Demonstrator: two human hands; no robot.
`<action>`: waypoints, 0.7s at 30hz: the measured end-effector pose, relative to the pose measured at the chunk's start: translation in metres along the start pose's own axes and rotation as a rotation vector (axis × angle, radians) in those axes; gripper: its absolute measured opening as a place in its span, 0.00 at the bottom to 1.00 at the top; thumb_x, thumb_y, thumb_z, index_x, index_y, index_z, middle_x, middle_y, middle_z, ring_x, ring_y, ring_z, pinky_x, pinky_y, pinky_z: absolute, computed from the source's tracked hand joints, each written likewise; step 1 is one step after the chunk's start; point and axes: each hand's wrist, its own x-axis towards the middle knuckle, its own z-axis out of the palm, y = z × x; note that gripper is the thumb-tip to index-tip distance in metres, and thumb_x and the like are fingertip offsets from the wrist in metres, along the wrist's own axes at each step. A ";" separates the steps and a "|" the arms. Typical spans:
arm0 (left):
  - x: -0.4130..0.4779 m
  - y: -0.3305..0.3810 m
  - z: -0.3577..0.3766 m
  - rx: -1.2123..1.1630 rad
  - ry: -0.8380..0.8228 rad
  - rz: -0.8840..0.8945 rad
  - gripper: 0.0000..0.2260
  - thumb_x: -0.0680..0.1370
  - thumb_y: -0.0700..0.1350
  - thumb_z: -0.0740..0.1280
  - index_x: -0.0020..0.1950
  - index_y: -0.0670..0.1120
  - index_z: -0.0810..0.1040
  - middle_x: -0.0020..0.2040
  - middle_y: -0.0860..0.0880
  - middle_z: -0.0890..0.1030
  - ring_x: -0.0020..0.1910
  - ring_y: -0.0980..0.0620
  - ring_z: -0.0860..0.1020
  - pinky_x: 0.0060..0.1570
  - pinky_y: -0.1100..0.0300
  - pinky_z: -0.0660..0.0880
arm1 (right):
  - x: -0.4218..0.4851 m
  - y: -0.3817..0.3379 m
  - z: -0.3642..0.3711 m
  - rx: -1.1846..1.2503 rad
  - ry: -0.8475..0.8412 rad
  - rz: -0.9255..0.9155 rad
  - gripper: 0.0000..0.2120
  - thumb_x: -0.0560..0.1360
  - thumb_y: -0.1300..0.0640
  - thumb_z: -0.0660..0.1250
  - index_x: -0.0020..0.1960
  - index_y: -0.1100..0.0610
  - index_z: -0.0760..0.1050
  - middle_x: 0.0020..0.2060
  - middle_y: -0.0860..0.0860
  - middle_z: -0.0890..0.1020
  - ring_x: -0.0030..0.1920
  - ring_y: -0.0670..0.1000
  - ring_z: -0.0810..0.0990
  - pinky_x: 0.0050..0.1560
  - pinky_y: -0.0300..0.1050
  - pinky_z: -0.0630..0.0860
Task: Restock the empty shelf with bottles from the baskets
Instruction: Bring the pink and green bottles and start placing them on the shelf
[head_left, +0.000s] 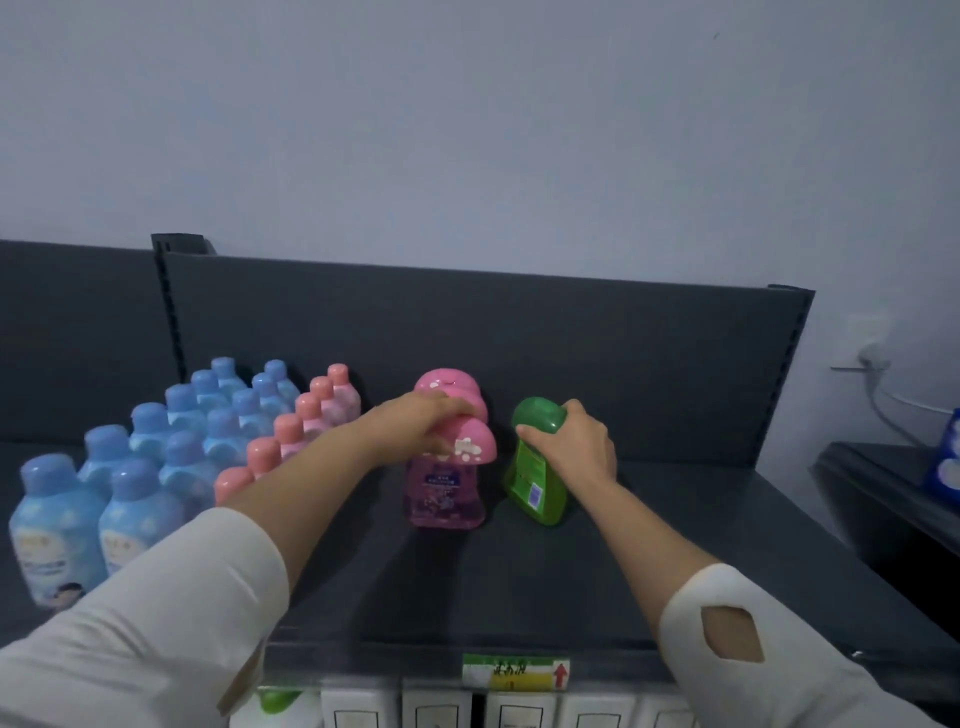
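Note:
On the dark grey shelf (519, 587) stand two pink bottles with wide pink caps, one behind the other. My left hand (415, 421) grips the cap of the front pink bottle (447, 493). The rear pink bottle (447, 382) shows only its cap. To the right, my right hand (576, 447) is closed around the neck of a green bottle (535, 483), which stands slightly tilted on the shelf. No basket is in view.
Rows of blue-capped bottles (150, 467) and a row of salmon-capped pink bottles (291, 431) fill the shelf's left side. A dark back panel (571, 338) rises behind. A price label (514, 673) hangs on the front edge. Right stands a dark table (883, 499).

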 end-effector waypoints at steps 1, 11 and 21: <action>0.000 0.000 0.000 0.001 -0.001 0.002 0.25 0.75 0.43 0.68 0.71 0.54 0.67 0.64 0.50 0.74 0.59 0.49 0.72 0.59 0.55 0.70 | 0.002 0.001 0.002 0.004 0.005 -0.001 0.26 0.68 0.38 0.70 0.53 0.56 0.69 0.51 0.54 0.80 0.51 0.58 0.79 0.42 0.45 0.70; 0.003 -0.008 0.001 -0.039 -0.008 -0.080 0.26 0.75 0.46 0.68 0.71 0.55 0.66 0.64 0.48 0.73 0.61 0.48 0.73 0.63 0.50 0.70 | 0.015 -0.003 0.015 -0.039 -0.025 -0.032 0.28 0.70 0.37 0.68 0.57 0.58 0.67 0.53 0.55 0.78 0.52 0.59 0.79 0.41 0.46 0.70; 0.021 0.003 -0.004 -0.040 0.085 -0.054 0.25 0.74 0.51 0.69 0.71 0.55 0.67 0.67 0.52 0.71 0.64 0.50 0.70 0.64 0.50 0.69 | 0.028 -0.013 -0.015 -0.205 -0.239 -0.221 0.28 0.74 0.48 0.61 0.73 0.43 0.61 0.65 0.52 0.73 0.61 0.57 0.74 0.50 0.48 0.72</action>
